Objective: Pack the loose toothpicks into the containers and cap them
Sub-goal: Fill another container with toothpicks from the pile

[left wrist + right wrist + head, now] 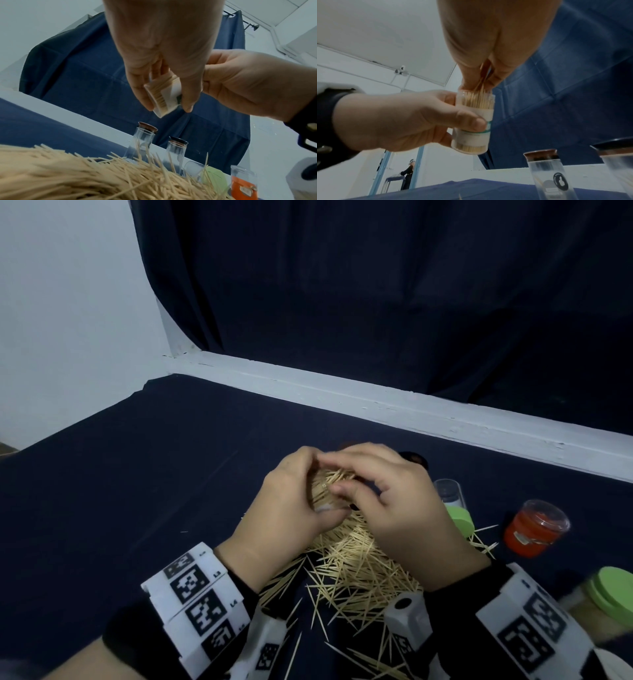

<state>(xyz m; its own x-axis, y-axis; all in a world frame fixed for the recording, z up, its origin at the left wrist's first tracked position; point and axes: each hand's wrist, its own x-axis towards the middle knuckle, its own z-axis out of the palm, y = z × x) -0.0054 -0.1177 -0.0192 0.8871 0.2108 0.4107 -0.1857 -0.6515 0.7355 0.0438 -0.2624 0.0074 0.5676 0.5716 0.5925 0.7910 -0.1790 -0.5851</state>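
Your left hand [399, 119] grips a small clear toothpick container [473, 121] around its middle, held upright above the bench [120, 474]. Your right hand [488, 44] pinches a small bunch of toothpicks [482, 79] directly at 12 o'clock over the open mouth, tips already inside. The container looks light, smooth and likely slippery, so keep your hold on the wall below the rim. The picks are light, thin, stiff and sharp-ended; pinch them mid-length, aligned. The loose pile [352, 563] lies on the bench at 6 o'clock from both hands, and a green cap [460, 520] sits at 3 o'clock
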